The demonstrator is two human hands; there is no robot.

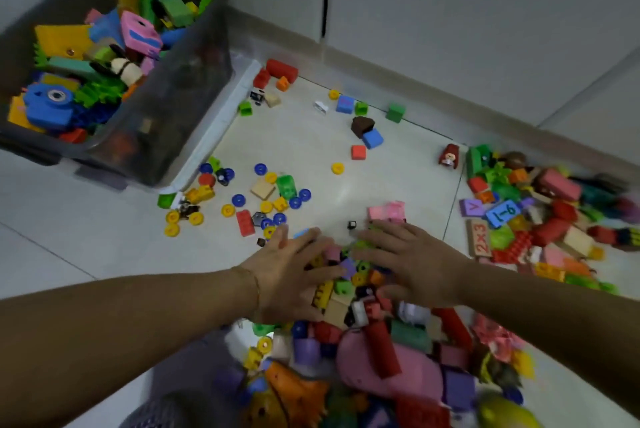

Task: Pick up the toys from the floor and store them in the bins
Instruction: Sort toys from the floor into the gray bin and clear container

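Now | hands flat, fingers straight: left hand [289,277], right hand [414,263] flank block heap [346,286] | bin [183,105] upright, mouth up

A bin [187,91] of toys [104,56] stands at the floor's [311,147] far-left corner; loose blocks [263,190] lie right of it, one heap [543,219] at the right edge.

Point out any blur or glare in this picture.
Head view: motion blur smears the grey bin and the toys along the bottom edge; soft glare sits on the floor tile; the left hand and right hand look sharper.
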